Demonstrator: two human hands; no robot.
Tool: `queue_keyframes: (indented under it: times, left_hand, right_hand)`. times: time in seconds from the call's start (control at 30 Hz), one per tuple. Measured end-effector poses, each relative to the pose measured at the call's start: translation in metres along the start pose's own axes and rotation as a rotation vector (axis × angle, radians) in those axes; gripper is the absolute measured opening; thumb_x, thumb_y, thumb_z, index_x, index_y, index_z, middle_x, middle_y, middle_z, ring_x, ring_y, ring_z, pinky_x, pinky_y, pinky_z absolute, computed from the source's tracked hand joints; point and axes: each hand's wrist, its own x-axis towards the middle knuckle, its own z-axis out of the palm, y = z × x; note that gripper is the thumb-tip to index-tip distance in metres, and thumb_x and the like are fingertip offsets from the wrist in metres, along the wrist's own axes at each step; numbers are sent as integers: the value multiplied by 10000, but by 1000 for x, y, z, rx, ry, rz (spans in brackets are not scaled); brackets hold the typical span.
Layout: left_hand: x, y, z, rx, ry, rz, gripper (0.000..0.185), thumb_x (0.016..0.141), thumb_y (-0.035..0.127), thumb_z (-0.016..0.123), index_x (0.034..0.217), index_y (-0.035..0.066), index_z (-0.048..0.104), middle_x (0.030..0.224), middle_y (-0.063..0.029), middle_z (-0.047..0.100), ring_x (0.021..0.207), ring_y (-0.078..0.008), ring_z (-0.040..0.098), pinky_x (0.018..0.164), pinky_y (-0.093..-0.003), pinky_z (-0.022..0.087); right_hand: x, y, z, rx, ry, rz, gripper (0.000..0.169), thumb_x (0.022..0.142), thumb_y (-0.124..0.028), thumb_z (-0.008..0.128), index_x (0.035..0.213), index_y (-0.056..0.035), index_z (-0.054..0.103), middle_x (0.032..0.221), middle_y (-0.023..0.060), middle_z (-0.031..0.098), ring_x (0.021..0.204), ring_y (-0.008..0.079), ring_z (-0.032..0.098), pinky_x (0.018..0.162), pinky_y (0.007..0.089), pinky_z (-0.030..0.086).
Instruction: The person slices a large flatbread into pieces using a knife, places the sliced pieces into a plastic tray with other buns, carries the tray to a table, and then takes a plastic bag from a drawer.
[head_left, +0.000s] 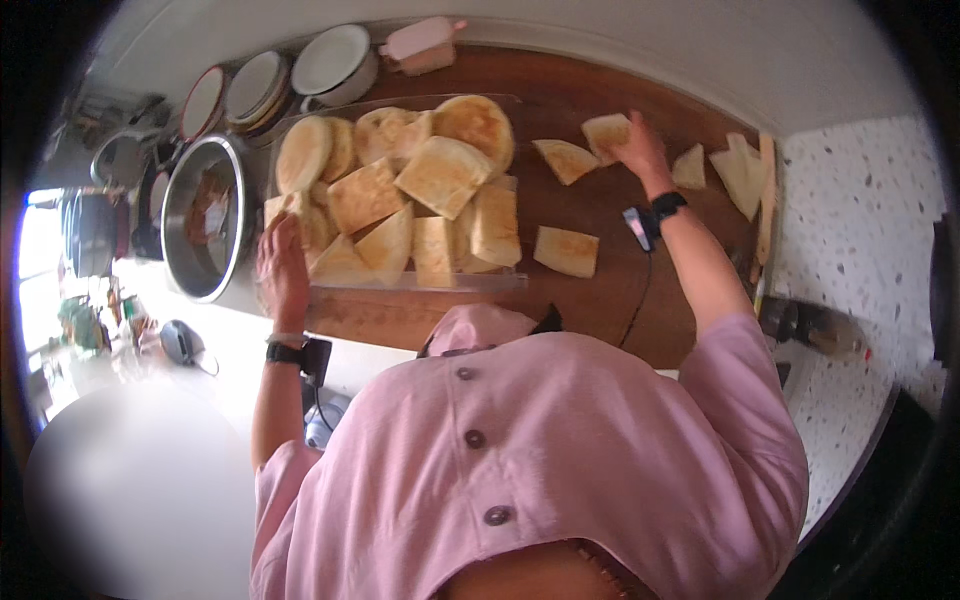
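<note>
My right hand grips the right end of a piece of browned flatbread at the back right of the wooden board. A bread wedge lies just left of it, a smaller wedge to its right, and a four-sided piece nearer my body. Several round breads and cut pieces are heaped in a clear plastic tray. At the tray's left end, my left hand rests its fingertips against a bread piece; whether it grips the bread or the tray edge is unclear.
A steel bowl stands left of the tray. Behind are enamel pots with pale lids and a pink lidded container. More bread and a wooden stick lie at the right edge. A cord hangs from my right wrist.
</note>
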Motion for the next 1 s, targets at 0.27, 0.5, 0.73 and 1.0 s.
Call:
queue_keyframes:
  times: [0.27, 0.5, 0.73, 1.0]
  left_hand:
    - [3, 9, -10, -32, -4, -48, 277, 933, 133, 581, 1209, 118, 600, 1322, -68, 584, 1255, -285, 514, 1050, -413, 400]
    - [-1, 6, -5, -27, 25, -54, 313, 905, 133, 567, 1217, 121, 595, 1344, -67, 567, 1264, -300, 501, 1052, -423, 391]
    - [-1, 3, -6, -69, 48, -39, 346, 877, 131, 568, 1221, 104, 597, 1341, -95, 561, 1284, -311, 485, 1069, -451, 373]
    - [-3, 1, -6, -66, 69, -36, 323, 906, 169, 592, 1224, 110, 599, 1349, -76, 562, 1284, -291, 486, 1038, -436, 394]
  right_hand:
    - [-21, -2, -2, 669, 87, 55, 432, 841, -273, 769, 1147, 2, 635, 1053, 107, 678, 973, 190, 630, 851, 346, 489]
    - [-50, -133, -73, 999, 315, -47, 319, 877, -198, 729, 1094, 10, 620, 1016, 63, 646, 911, 137, 591, 814, 298, 489]
    - [-48, -281, -11, 1217, 43, -70, 377, 807, -134, 744, 1133, -14, 597, 1000, 67, 605, 872, 154, 573, 732, 299, 482]
    - [-11, -345, 28, 461, 193, -280, 356, 766, -164, 727, 1081, -38, 619, 1011, 197, 639, 954, 390, 620, 808, 450, 507]
